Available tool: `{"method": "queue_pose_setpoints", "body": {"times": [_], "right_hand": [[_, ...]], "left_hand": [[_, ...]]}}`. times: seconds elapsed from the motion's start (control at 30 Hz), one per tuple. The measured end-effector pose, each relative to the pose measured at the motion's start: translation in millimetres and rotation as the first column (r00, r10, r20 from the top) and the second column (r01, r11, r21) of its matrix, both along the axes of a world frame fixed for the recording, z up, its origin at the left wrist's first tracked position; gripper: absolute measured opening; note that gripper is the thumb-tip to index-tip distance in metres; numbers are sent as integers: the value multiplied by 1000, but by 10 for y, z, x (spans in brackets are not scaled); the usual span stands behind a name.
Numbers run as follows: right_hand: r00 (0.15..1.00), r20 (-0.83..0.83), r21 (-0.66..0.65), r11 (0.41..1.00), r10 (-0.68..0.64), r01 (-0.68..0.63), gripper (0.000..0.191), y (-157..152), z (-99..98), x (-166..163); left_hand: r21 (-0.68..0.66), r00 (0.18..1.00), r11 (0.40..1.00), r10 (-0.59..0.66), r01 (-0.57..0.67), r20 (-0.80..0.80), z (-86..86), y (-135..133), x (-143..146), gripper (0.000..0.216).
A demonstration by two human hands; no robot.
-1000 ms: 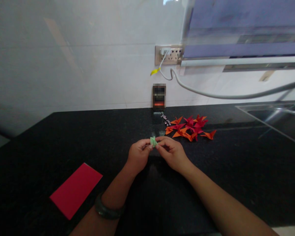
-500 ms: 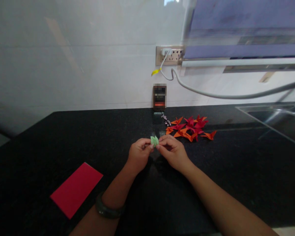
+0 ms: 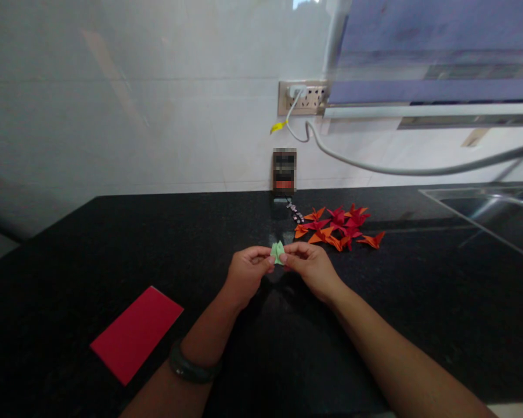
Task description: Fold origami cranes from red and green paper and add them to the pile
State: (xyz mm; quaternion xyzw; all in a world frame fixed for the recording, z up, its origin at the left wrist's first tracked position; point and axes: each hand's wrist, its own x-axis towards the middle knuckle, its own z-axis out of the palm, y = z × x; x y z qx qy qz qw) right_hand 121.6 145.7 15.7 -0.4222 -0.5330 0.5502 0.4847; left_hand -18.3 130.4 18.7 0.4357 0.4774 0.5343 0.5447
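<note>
A small piece of folded light-green paper [image 3: 277, 252] is held up between my two hands over the dark counter [image 3: 252, 360]. My left hand [image 3: 248, 274] pinches its left edge between thumb and fingers. On the right edge, my right hand [image 3: 312, 267] has the same kind of pinch. Two raised points with a gap between them show at the paper's top. Just beyond my right hand lie several red and orange folded paper cranes [image 3: 337, 226]. To the left of my left forearm rests a red rectangular stack of paper [image 3: 137, 334].
A phone-like device [image 3: 284, 171], its front blurred, leans against the tiled wall [image 3: 178, 133], with a beaded strap [image 3: 295, 212] beside it. A white cable [image 3: 374, 167] runs from the wall socket [image 3: 302, 97] to the right. A sink [image 3: 496, 215] is at the right.
The green paper has turned so its two points stand upright and apart. My right fingers have shifted to its right edge. The view has moved slightly.
</note>
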Motion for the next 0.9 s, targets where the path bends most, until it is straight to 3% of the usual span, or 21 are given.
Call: {"method": "queue_pose_setpoints", "body": {"times": [0.17,0.3,0.4,0.47,0.63,0.8,0.9], "right_hand": [[995,98,44,999,-35,31,17,0,5,44],[955,278,241,970,-104,35,9,3,-1,59],[941,320,352,936,-106,-15,8,-1,16,57],[952,299,342,939,-72,-36,11,-5,25,53],[975,187,137,980,116,-143,18,-13,3,40],[978,198,215,971,59,-102,23,-46,-2,16],[989,140,155,985,53,-75,32,-74,26,0]], "left_hand": [[3,998,998,-70,70,-8,8,-1,-3,23],[-42,988,987,-156,156,10,19,-9,-14,29],[-71,985,984,-168,165,-34,22,-12,-17,27],[-82,982,983,-169,162,-87,30,-15,-19,22],[-50,965,983,-181,174,-191,50,-30,-20,13],[-41,952,974,-227,223,-207,-1,-44,5,11],[-13,942,962,-270,273,-198,-22,-52,20,8]]}}
